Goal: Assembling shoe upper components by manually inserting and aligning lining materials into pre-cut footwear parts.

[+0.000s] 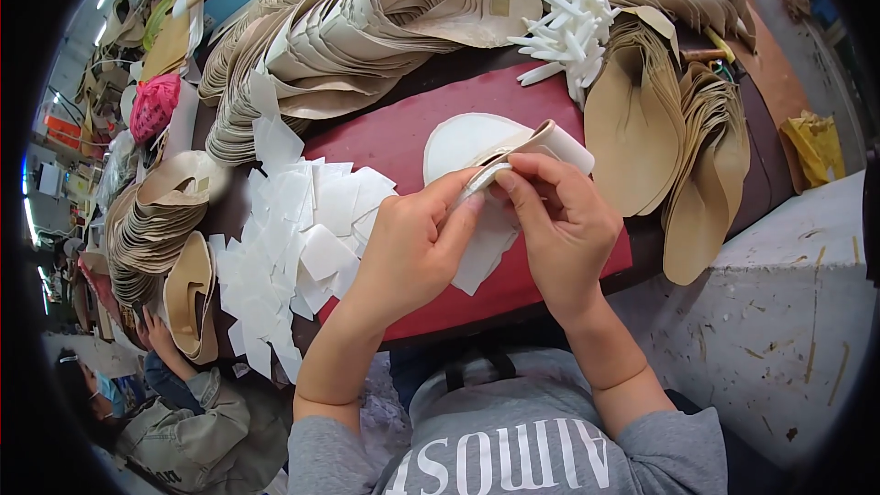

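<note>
Scanning left to right on my remote feed, I get: loose white patches (335,206) piled; left hand (412,243) pinching the edge of a curved beige-white piece (518,140); piece right at both hands' fingertips, over the red mat (390,136), spreading beyond them, pinched edge slanting up rightward; right hand (568,220) gripping that same edge, neither hand nearer; tan stacked pieces (637,124).
</note>
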Demonstrator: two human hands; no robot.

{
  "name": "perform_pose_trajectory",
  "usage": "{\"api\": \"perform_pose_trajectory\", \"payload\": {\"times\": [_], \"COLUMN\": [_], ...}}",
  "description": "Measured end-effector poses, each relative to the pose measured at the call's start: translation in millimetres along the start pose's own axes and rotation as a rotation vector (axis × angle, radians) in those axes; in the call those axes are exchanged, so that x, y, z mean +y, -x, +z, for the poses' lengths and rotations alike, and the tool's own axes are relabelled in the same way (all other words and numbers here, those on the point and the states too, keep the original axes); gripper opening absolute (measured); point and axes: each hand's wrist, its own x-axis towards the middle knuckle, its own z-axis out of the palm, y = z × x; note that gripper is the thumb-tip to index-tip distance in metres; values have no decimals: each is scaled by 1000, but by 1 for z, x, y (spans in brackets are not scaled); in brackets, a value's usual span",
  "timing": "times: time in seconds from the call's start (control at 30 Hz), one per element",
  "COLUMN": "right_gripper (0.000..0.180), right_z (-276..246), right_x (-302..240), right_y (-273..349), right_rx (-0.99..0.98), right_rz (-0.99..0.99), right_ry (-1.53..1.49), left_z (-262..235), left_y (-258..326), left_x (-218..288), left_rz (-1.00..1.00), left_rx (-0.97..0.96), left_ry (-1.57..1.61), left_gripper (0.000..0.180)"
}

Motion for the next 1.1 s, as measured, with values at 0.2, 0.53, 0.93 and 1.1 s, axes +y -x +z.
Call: {"api": "perform_pose_trajectory", "payload": {"times": [0.2, 0.53, 0.93, 1.1], "right_gripper": [16, 13, 15, 17], "right_z": [-14, -22, -7, 1], "right_x": [-9, -12, -32, -45], "right_y": [-30, -41, -48, -42], "right_rx": [-147, -367, -475, -298], "right_rz": [-253, -255, -452, -419], "right_ry": [305, 249, 346, 273], "left_z": [-7, -21, -43, -1], "left_y": [1, 24, 40, 64], "left_x": [-2, -2, 4, 2], "left_rz": [-18, 204, 612, 56], "left_rx": [-33, 316, 575, 412], "left_ry": [61, -125, -432, 430], "left_gripper": [26, 22, 27, 24]}}
